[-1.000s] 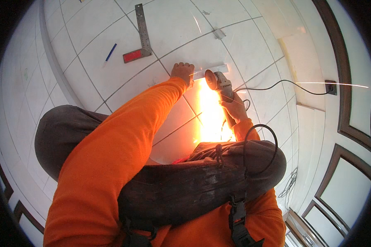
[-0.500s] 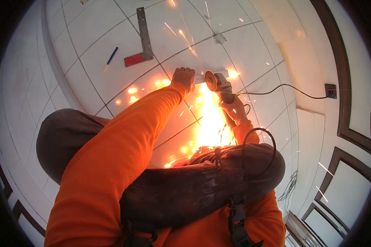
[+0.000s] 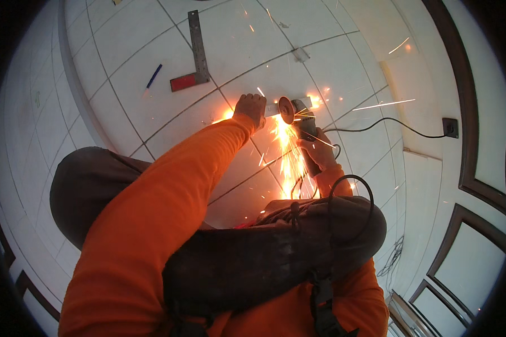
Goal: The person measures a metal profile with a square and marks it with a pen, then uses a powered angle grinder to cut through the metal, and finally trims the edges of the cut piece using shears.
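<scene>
Closed over the near-left end of a flat, silvery metal strip point(image 3: 271, 109), the person's left hand point(image 3: 250, 108) has its fingers curled and knuckles facing away from the body. The right hand point(image 3: 319, 149) is wrapped around the body of a dark, handheld angle grinder point(image 3: 307, 128) with a round, reddish-brown disc point(image 3: 286, 110). That disc stands at the strip, which lies low over the floor between the left hand and the grinder and shows again just past the disc on the right. Bright orange sparks point(image 3: 289, 163) stream from there toward the person's folded legs in dark brown trousers point(image 3: 107, 185), and stray streaks scatter farther out. Both arms wear orange sleeves point(image 3: 168, 191). From beside the grinder, a thin black cable point(image 3: 385, 118) curves right to a square black socket point(image 3: 450, 127). Beyond the left hand, on the white tiled floor point(image 3: 135, 33), lies a grey metal try square with a red-faced handle point(image 3: 195, 50); a slim blue pen point(image 3: 153, 76) rests just to its left. Farther right is a small, translucent piece point(image 3: 301, 54), its material unclear.
</scene>
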`<state>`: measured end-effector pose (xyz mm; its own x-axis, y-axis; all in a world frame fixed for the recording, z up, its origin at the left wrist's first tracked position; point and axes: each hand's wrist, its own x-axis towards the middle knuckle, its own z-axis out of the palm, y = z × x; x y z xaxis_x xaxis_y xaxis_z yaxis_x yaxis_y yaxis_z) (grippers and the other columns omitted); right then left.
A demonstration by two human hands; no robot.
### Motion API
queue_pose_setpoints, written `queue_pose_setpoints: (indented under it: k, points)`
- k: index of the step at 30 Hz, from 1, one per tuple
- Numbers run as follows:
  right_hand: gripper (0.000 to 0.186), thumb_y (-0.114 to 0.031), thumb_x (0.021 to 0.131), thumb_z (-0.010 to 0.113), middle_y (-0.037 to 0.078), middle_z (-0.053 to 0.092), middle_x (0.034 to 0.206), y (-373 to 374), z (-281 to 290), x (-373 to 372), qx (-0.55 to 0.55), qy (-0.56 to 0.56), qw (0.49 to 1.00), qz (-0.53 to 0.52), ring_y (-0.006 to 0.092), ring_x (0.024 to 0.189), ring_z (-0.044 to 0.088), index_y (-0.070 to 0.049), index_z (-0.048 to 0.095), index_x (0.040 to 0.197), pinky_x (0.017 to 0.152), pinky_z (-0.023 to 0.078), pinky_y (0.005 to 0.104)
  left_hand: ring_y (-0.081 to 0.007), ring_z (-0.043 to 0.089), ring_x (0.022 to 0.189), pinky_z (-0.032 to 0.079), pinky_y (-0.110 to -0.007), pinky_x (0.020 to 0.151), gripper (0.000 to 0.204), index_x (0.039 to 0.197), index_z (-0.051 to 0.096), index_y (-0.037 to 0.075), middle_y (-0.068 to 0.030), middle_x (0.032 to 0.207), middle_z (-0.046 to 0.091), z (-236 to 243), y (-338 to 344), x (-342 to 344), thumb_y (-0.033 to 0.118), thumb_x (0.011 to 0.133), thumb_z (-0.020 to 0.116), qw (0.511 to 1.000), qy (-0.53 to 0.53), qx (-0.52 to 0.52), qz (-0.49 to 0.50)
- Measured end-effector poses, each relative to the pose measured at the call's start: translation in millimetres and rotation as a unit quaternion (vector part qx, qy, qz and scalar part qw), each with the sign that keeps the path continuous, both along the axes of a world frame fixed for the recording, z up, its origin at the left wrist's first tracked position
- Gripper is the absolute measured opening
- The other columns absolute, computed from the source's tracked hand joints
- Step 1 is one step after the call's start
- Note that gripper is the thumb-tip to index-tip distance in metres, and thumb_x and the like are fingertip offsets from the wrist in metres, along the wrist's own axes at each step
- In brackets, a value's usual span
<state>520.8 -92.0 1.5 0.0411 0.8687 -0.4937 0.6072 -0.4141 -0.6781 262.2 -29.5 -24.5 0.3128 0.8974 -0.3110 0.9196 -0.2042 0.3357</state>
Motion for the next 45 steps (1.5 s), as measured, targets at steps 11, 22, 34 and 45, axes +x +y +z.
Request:
queue_pose_setpoints:
  k: [11, 22, 34, 45]
  points:
    - [0.051, -0.021, 0.074, 0.08, 0.012, 0.069, 0.098, 7, 7, -4, -0.009, -0.07, 0.997, 0.01, 0.0219, 0.086, 0.067, 0.001, 0.06, 0.115, 0.076, 0.054, 0.0345, -0.0281, 0.06, 0.113, 0.044, -0.04, 0.1, 0.046, 0.118, 0.059, 0.005, -0.012, 0.117, 0.064, 2, 1, 2, 0.03, 0.083, 0.075, 1.0, 0.003, -0.009, -0.007]
    - [0.063, -0.033, 0.068, 0.078, 0.02, 0.071, 0.104, 15, 13, -7, -0.017, -0.109, 0.993, 0.05, 0.0321, 0.093, 0.07, 0.003, 0.06, 0.117, 0.083, 0.055, 0.0401, -0.0298, 0.06, 0.111, 0.046, -0.042, 0.097, 0.045, 0.113, 0.06, 0.005, -0.013, 0.114, 0.064, -3, 0, 2, 0.027, 0.078, 0.077, 1.0, -0.018, 0.006, 0.0]
    - [0.067, -0.032, 0.067, 0.08, 0.022, 0.07, 0.104, 9, 52, -14, -0.033, -0.087, 0.995, -0.022, 0.0325, 0.093, 0.07, 0.004, 0.058, 0.119, 0.085, 0.055, 0.0403, -0.0316, 0.059, 0.112, 0.045, -0.043, 0.094, 0.044, 0.118, 0.051, 0.004, -0.0158, 0.113, 0.064, 10, 4, 1, 0.018, 0.083, 0.072, 0.999, 0.016, -0.04, 0.001]
    - [0.071, -0.033, 0.067, 0.081, 0.021, 0.07, 0.104, -13, 41, -6, -0.029, -0.062, 0.997, -0.039, 0.0309, 0.093, 0.07, 0.005, 0.057, 0.122, 0.084, 0.055, 0.0393, -0.0306, 0.061, 0.108, 0.045, -0.045, 0.093, 0.028, 0.104, 0.062, 0.009, -0.0116, 0.104, 0.067, -10, -5, -4, 0.025, 0.083, 0.071, 0.998, -0.01, 0.059, 0.0]
